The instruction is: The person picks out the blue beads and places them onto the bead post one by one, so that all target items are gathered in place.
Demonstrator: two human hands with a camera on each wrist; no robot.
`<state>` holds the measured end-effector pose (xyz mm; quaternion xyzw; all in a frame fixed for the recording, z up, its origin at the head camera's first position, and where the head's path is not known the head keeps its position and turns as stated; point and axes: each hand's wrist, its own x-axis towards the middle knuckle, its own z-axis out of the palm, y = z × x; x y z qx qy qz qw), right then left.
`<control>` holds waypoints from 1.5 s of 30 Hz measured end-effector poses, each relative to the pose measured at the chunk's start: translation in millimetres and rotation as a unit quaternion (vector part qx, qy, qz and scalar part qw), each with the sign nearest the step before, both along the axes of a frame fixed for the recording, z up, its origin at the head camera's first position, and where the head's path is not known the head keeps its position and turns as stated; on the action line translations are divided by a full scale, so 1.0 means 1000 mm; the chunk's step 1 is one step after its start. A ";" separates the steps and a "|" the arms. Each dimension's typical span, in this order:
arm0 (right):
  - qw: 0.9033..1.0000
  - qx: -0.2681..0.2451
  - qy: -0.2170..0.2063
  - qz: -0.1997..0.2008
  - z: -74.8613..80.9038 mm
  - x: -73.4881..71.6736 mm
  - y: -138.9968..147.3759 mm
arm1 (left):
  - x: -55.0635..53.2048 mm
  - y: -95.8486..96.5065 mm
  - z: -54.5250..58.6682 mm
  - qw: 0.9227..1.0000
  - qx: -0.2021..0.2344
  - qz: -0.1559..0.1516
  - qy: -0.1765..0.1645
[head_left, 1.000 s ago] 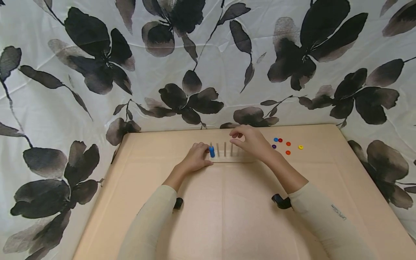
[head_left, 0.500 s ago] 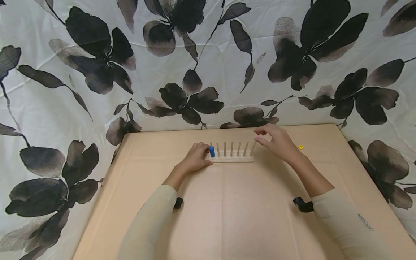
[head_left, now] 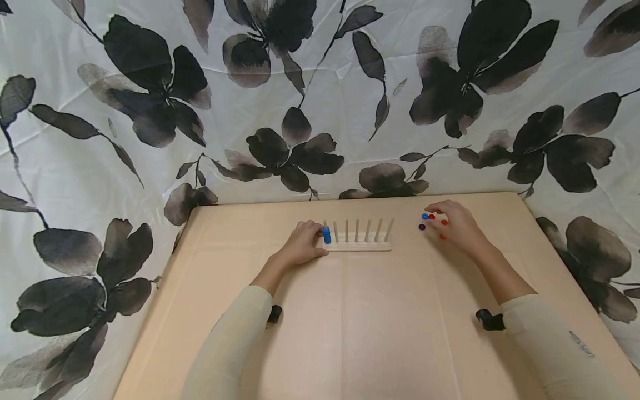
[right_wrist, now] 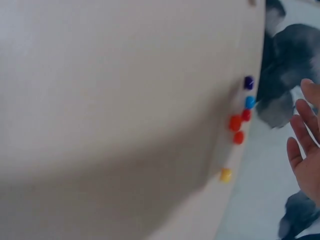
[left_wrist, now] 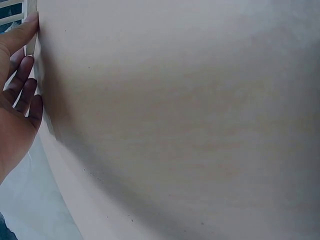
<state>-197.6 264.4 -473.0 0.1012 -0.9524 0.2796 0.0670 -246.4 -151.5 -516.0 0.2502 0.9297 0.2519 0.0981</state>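
My left hand [head_left: 300, 244] grips the left end of a wooden peg rack [head_left: 357, 247], thumb at the front edge, as the left wrist view also shows. Several upright pegs stand in a row on it. Blue beads [head_left: 327, 235] are stacked on the leftmost peg; the other pegs are bare. My right hand [head_left: 457, 225] hovers over loose beads on the right, holding nothing. In the right wrist view lie a purple bead [right_wrist: 248, 82], a blue bead [right_wrist: 249, 102], a red bead [right_wrist: 246, 115], two orange-red beads [right_wrist: 235, 122] and a yellow bead [right_wrist: 226, 175]. The head view hides the yellow one.
The pale table [head_left: 340, 322] has its back edge close behind the rack and beads. A white cloth with dark flowers [head_left: 310, 83] hangs behind it. Black wrist cameras [head_left: 490, 320] sit under both forearms.
My right hand has moved right, from above the rack's pegs to above the loose beads, uncovering the rack's right pegs. My left hand stays at the rack's left end.
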 end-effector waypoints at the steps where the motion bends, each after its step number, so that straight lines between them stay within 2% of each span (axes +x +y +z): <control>1: 1.000 0.006 -0.004 -0.001 -0.003 -0.001 0.004 | 0.000 0.000 0.000 1.000 0.000 0.001 0.000; 5: 1.000 0.016 -0.013 -0.002 -0.014 -0.009 0.014 | 0.001 0.001 -0.001 1.000 0.000 0.000 0.007; 12: 0.998 0.016 -0.054 0.007 -0.030 -0.021 0.021 | 0.002 0.001 -0.002 1.000 -0.005 -0.001 0.012; 17: 0.998 0.036 -0.040 0.017 -0.036 -0.031 0.023 | 0.001 0.001 -0.004 1.000 -0.004 0.001 0.014; 25: 0.996 0.076 -0.033 0.037 -0.039 -0.049 0.021 | -0.002 0.002 -0.006 1.000 -0.008 0.007 0.011; 30: 0.994 0.096 -0.043 0.032 -0.041 -0.057 0.018 | -0.004 0.004 -0.007 1.000 -0.008 0.007 0.011; 38: 0.996 0.075 -0.041 0.012 -0.044 -0.062 0.018 | -0.006 0.006 -0.007 1.000 -0.011 0.012 0.013; 45: 0.996 0.061 -0.057 0.007 -0.041 -0.064 0.018 | -0.007 0.007 -0.007 1.000 -0.012 0.017 0.016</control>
